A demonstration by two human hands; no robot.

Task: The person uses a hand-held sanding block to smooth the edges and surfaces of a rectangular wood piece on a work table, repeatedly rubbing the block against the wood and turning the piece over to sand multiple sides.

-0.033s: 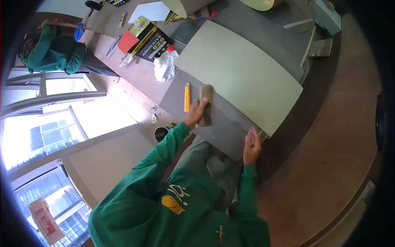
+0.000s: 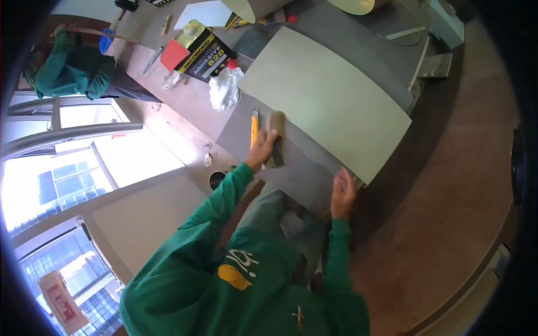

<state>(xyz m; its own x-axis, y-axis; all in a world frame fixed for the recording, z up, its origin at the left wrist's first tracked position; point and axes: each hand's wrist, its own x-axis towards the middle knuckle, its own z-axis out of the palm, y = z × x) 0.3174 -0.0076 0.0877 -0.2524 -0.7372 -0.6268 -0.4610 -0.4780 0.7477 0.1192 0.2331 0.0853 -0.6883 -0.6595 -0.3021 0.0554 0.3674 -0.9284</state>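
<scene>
My left hand [image 2: 262, 152] is closed on a brown oblong block [image 2: 276, 122], which resembles a sanding block. It rests on or just above a grey sheet [image 2: 302, 173]; which of these I cannot tell. A yellow utility knife [image 2: 255, 127] with its blade out lies just left of the block. My right hand [image 2: 343, 193] is open, fingers stretched out, by the grey sheet's right end. Just beyond those fingertips is the corner of a large pale cream sheet [image 2: 330, 101], which overlaps the grey one.
Beyond the knife sit a crumpled white rag [image 2: 225, 89] and a black-and-yellow adhesive can [image 2: 204, 53]. A dark square piece [image 2: 251, 43] and rolled sheets [image 2: 353, 4] lie farther back. Another person [image 2: 78, 73] in green stands at the far left. An open tin [image 2: 217, 179] stands below the table edge.
My left hand has shifted a little to the left with the brown block, nearer the utility knife. My right hand stays almost where it was.
</scene>
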